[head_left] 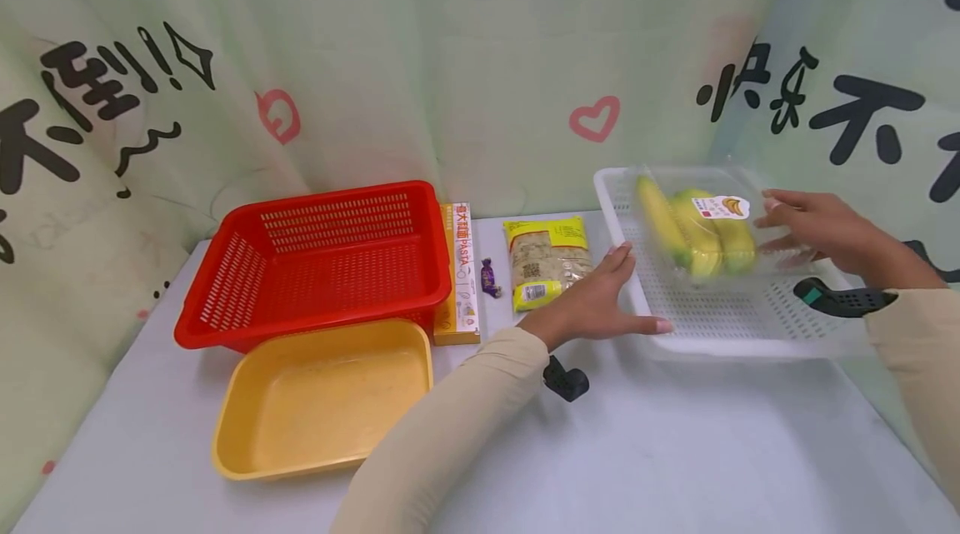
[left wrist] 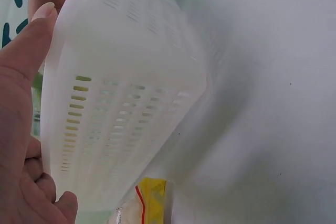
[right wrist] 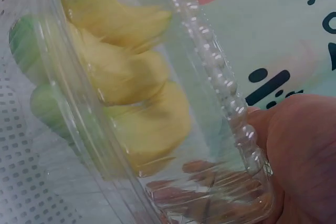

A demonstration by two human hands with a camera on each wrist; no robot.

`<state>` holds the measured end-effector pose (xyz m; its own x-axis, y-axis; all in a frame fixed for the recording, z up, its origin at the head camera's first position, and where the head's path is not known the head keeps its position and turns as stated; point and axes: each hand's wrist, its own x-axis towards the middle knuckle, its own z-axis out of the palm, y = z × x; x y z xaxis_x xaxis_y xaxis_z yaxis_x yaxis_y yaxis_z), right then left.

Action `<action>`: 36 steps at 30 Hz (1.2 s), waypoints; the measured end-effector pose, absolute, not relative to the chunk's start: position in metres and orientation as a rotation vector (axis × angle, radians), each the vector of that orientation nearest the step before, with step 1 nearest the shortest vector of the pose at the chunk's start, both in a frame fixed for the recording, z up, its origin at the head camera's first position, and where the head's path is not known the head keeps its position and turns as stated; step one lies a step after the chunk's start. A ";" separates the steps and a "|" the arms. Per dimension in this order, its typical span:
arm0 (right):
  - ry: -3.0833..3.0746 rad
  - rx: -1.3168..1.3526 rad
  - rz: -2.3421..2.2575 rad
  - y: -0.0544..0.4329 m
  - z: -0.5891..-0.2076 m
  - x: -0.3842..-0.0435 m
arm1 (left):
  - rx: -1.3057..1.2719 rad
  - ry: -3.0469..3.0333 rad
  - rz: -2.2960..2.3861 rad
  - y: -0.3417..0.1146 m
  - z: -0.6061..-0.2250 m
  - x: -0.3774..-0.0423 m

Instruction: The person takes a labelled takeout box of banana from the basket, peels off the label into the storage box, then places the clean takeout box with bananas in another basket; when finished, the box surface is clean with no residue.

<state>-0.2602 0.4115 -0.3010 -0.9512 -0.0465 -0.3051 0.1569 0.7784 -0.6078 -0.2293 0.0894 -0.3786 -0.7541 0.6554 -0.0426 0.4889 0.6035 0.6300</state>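
Observation:
My right hand (head_left: 825, 226) grips the right end of a clear plastic box of bananas (head_left: 701, 226), which has a white label on its lid. In the right wrist view, the yellow-green bananas (right wrist: 142, 77) show through the plastic, and some fingers show through the box end. The box is inside or just above a white perforated basket (head_left: 720, 326), tilted in that view. My left hand (head_left: 588, 301) holds this basket by its near left corner, thumb (left wrist: 39, 30) on the rim in the left wrist view and the other fingers farther along it.
Left of the basket lie a yellow-topped bag (head_left: 547, 259), a purple-wrapped candy (head_left: 489, 277) and a pasta box (head_left: 463, 292). A red basket (head_left: 330, 317) and a yellow tub (head_left: 322, 467) stand farther left. A printed curtain (head_left: 510, 34) hangs behind the table.

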 end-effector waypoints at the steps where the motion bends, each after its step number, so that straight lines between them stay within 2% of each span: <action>1: 2.669 0.078 -0.954 0.411 -0.298 -0.260 | 0.937 2.560 0.892 0.089 -0.379 -0.230; 13: 2.706 -0.018 -1.015 0.391 -0.278 -0.260 | 0.957 2.567 0.904 0.090 -0.383 -0.229; 20: 2.714 -0.081 -1.053 0.374 -0.272 -0.257 | 0.685 2.471 1.399 0.081 -0.378 -0.232; 27: 2.717 -0.194 -1.066 0.357 -0.268 -0.256 | 0.579 2.527 1.597 0.049 -0.355 -0.244; 36: 2.763 -0.320 -1.045 0.329 -0.265 -0.248 | 0.652 2.676 1.523 -0.003 -0.326 -0.262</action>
